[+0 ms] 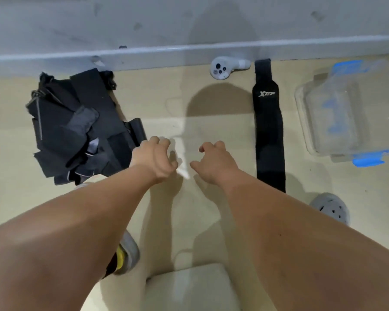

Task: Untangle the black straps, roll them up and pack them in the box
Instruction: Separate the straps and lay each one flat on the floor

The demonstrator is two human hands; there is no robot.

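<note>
Head view, tangled straps [76,122] just beside left hand [154,158]

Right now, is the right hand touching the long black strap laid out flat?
Apart. The head view shows bare floor between the right hand and the flat strap; the hand holds nothing.

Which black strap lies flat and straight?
The strap with the white logo, alone beside the clear box; the others form a tangled pile at left.
</note>
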